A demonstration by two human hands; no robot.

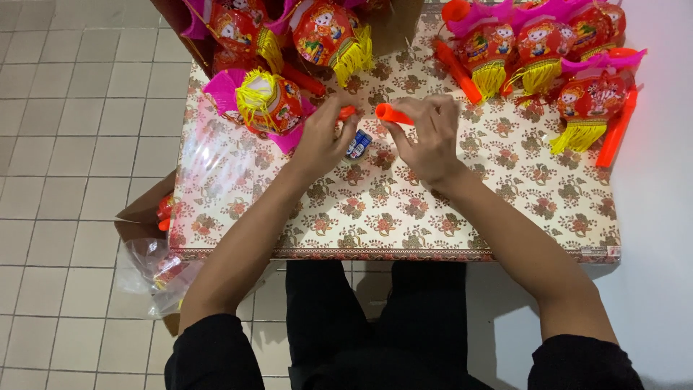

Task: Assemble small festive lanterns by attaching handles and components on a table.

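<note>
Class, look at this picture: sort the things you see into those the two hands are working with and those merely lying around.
In hand:
- left hand on a small orange piece
- right hand holding the orange tube
- small batteries between the hands

Lying about:
- lantern with yellow tassels
- finished lanterns at the far right
- clear plastic bag on the floor
- floral tablecloth

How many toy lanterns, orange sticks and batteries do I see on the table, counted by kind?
Toy lanterns, red with yellow fringe: 7 clearly visible; more may be hidden at the top edge.
Orange sticks: 4, counting the one in the right hand.
Small batteries: 1, below the left hand.
Total: 12
</note>
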